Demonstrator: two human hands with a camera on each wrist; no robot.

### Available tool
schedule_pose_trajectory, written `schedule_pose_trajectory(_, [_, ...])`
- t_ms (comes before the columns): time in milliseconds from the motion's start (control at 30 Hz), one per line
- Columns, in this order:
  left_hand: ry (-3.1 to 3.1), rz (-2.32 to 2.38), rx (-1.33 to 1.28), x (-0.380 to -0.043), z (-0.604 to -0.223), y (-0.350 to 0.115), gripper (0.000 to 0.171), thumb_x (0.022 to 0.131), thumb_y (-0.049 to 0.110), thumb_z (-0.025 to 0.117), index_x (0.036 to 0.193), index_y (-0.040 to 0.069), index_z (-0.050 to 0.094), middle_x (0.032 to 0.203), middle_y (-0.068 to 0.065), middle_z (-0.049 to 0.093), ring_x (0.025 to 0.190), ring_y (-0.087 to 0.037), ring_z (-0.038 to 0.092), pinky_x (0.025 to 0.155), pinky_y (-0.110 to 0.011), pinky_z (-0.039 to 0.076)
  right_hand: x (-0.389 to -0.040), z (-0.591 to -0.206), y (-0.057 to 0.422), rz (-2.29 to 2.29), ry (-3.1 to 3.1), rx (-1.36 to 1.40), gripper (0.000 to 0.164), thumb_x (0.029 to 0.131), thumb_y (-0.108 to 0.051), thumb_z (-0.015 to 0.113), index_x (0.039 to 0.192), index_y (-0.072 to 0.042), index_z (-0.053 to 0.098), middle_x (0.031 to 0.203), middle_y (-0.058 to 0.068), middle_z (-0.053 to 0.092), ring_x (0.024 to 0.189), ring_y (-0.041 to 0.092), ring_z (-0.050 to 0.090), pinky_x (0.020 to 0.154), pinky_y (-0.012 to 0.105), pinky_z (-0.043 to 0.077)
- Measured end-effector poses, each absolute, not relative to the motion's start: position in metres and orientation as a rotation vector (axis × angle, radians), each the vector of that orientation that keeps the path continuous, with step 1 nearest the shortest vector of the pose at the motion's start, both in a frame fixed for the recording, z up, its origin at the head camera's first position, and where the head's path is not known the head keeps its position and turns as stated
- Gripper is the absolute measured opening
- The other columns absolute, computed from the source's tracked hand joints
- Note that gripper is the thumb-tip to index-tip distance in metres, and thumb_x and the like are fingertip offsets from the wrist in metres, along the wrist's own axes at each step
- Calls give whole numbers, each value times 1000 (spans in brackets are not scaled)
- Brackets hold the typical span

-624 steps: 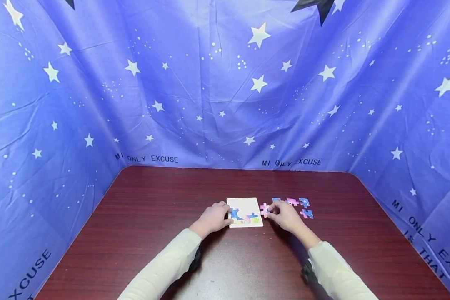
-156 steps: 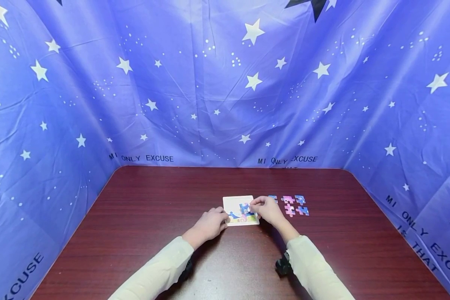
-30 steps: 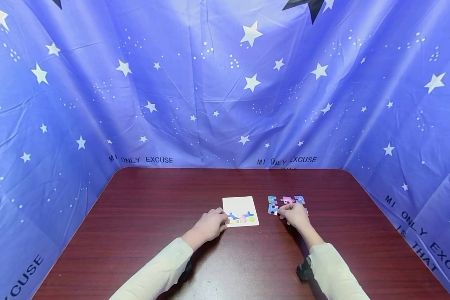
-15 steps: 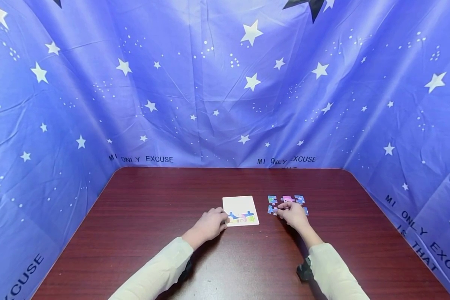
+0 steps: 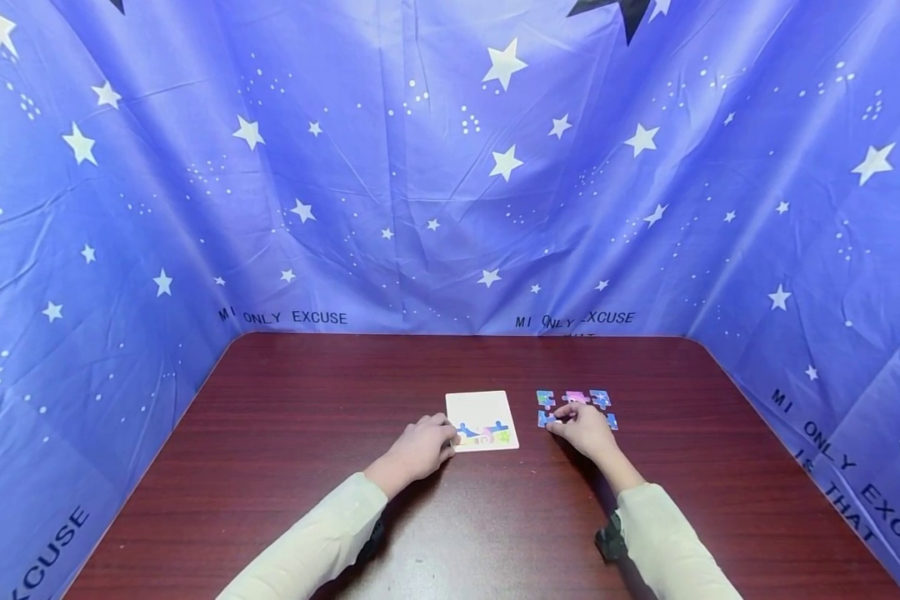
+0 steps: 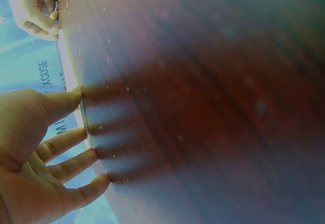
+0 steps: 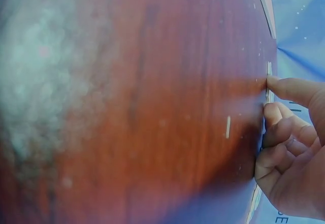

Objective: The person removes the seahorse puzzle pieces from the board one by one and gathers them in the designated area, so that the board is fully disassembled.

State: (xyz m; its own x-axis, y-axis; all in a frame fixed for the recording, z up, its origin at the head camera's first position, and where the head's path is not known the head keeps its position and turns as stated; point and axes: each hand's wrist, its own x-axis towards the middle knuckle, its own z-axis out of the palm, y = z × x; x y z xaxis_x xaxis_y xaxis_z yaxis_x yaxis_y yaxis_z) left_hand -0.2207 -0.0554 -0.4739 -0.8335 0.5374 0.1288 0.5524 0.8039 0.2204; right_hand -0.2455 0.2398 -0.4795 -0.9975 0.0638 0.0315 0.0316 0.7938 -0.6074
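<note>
A square white puzzle board (image 5: 474,408) lies on the table, with several blue, pink, yellow and green pieces fitted along its near edge. My left hand (image 5: 417,450) rests at its left edge; the left wrist view shows the fingers spread, fingertips down at the edge. Right of the board, my right hand (image 5: 589,432) pinches a blue jigsaw piece (image 5: 543,418) between thumb and fingertips, partly covering it. The right wrist view shows the other fingers (image 7: 274,163) curled against the table. A green-blue piece (image 5: 544,398), a pink piece (image 5: 574,397) and a blue starred piece (image 5: 599,398) lie behind.
Another blue jigsaw piece (image 5: 612,422) shows just right of my right hand, partly hidden by it. Dark red wood tabletop (image 5: 330,392) surrounds the board. Blue star-printed cloth (image 5: 450,208) stands behind and at both sides.
About five seconds ago my right hand held a blue piece over the board; now it is at the loose pieces. In the last second its thumb shifted slightly left. My left hand stayed.
</note>
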Motion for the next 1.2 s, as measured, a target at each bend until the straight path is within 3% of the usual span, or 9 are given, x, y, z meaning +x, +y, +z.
schedule_pose_trajectory(500, [-2923,-409,-881,-220,-475,-56,4,87,22,65,90,19,64,97,3,57,89,-18,56,70,-37,47,-245,-480,241,1010,-2947,-84,26,77,-17,71,98,-1,68,65,3,55,60,14,47,57,26,37])
schedule_pose_trajectory(833, [-2940,-414,-870,-221,-474,-55,5,87,22,65,91,20,64,99,3,57,91,-19,56,72,-38,46,-246,-478,241,1095,-2950,-106,30,79,-16,70,103,1,66,55,0,50,45,9,48,46,25,40])
schedule_pose_trajectory(1200, [-2964,-391,-851,-222,-470,-54,6,86,23,65,92,20,66,97,3,58,89,-18,56,71,-37,47,-245,-477,241,1128,-2953,-121,30,80,-16,70,104,1,64,56,-1,49,44,10,48,46,25,40])
